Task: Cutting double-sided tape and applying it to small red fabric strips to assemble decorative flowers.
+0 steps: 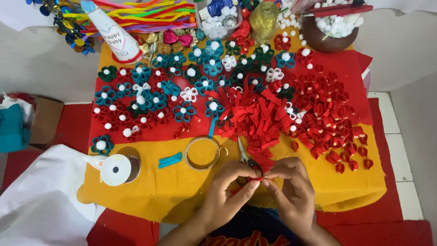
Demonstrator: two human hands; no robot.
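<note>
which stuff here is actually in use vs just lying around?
In use:
left hand and right hand, pinching a small red strip
pile of red strips
scissors

Lying about:
finished flowers
tape ring
teal strips
pipe cleaners
bowl of white balls

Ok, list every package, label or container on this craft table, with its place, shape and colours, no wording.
White cone-shaped bottle: far left, tilted, pale blue tip, pink-lettered label.
Clear plastic tub: far centre, holds white and blue pompoms.
Brown round bowl: far right, full of white pompoms.
Cardboard box: floor at left, brown, open.
White tape dispenser: near left, round.
No screens or signs.
</note>
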